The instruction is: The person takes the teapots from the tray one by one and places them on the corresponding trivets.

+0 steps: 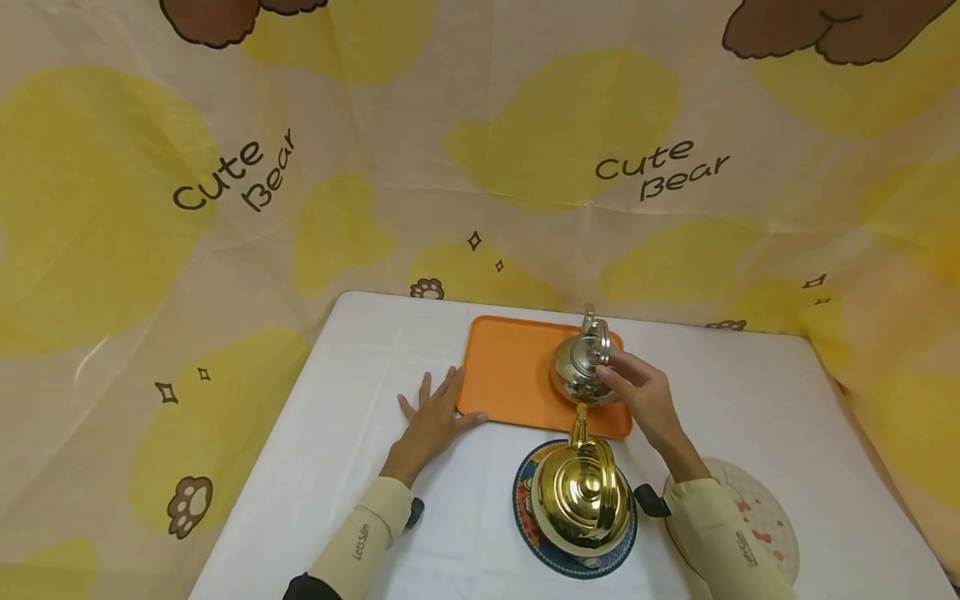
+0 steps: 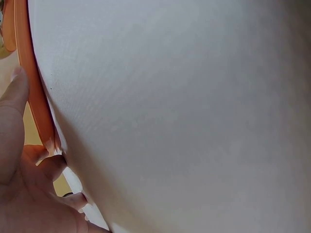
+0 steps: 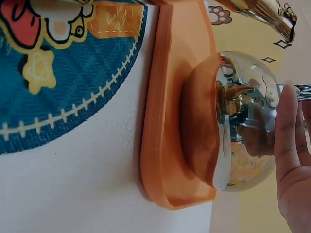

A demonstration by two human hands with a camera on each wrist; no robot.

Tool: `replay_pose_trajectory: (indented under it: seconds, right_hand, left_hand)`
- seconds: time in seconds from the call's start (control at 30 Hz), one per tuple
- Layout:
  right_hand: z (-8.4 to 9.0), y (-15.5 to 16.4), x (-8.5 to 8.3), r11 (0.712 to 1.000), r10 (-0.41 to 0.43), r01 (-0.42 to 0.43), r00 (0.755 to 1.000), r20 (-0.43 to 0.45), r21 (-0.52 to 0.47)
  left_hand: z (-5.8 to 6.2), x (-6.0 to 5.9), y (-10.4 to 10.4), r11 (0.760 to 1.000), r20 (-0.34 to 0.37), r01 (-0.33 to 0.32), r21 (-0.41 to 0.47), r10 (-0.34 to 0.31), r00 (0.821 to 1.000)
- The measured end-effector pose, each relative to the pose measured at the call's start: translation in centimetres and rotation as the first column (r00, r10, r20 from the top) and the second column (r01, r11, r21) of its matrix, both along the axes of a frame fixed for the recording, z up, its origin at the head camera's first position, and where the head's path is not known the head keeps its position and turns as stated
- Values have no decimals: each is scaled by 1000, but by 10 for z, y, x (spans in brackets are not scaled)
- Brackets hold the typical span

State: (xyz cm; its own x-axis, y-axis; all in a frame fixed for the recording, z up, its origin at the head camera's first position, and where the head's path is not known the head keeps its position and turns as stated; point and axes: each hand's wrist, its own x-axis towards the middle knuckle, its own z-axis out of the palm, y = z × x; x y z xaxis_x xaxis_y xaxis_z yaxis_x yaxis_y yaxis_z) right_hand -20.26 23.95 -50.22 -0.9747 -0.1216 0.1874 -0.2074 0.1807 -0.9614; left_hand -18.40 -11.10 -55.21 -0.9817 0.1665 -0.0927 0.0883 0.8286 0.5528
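At the orange tray (image 1: 502,375), my splayed left hand (image 1: 432,421) should brace it while my right hand (image 1: 645,398) pinches the silver teapot (image 1: 576,367).

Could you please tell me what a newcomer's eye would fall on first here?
Probably the shiny gold teapot, which sits on the round blue mat toward the near side of the white table. Next might come the silver teapot at the right end of the orange tray, with the right hand at its handle, then the "Cute Bear" backdrop behind.
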Motion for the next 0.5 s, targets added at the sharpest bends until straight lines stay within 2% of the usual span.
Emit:
replay_pose_trajectory:
  seconds: [0.5]
  right_hand:
    - [-4,0,-5,999,8,-8,1000,5,-35]
  left_hand:
    - [0,0,0,1000,1,-1,5,1,1000]
